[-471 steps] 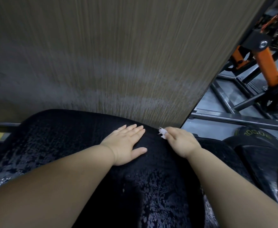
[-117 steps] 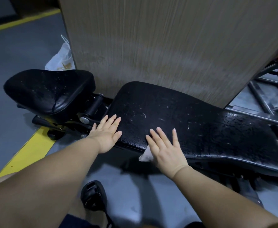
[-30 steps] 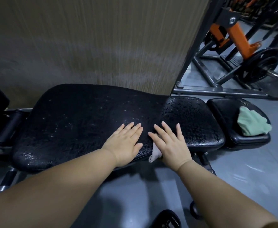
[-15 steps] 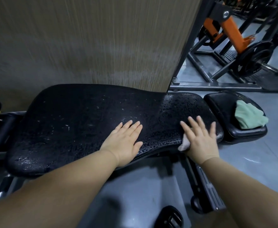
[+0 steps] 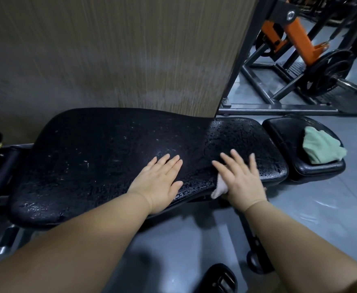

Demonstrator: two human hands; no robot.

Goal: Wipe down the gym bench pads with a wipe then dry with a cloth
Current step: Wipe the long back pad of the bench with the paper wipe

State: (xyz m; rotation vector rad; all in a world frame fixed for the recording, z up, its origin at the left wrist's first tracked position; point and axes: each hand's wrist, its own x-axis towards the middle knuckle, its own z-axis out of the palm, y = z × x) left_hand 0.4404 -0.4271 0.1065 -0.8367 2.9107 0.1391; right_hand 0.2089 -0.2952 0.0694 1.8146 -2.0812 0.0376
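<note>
Two hands are on the long pad; the head view is the only one to go by.

Your left hand lies flat on the pad near its front edge. Its fingers are straight and close together and hold nothing, so it reads as a brace.

Your right hand lies just beside it, toward the pad's right end. Its fingers are straight and spread, and the palm presses the wipe onto the front edge. You do not curl round the wipe. Only a white corner shows from under the palm on the thumb side. The hand is a little blurred.

Wet beading covers most of the long pad and is heaviest at the right end. The green cloth lies bunched on the small pad, well apart from both hands and untouched.

Judgement: you are in the wiping step, and late in it on the long pad. I cannot tell whether the small pad has been wiped. The next move calls for flat, even pressure along the front lip to the right end. After that, lift the cloth clear so the small pad can be wiped before drying begins.
</note>
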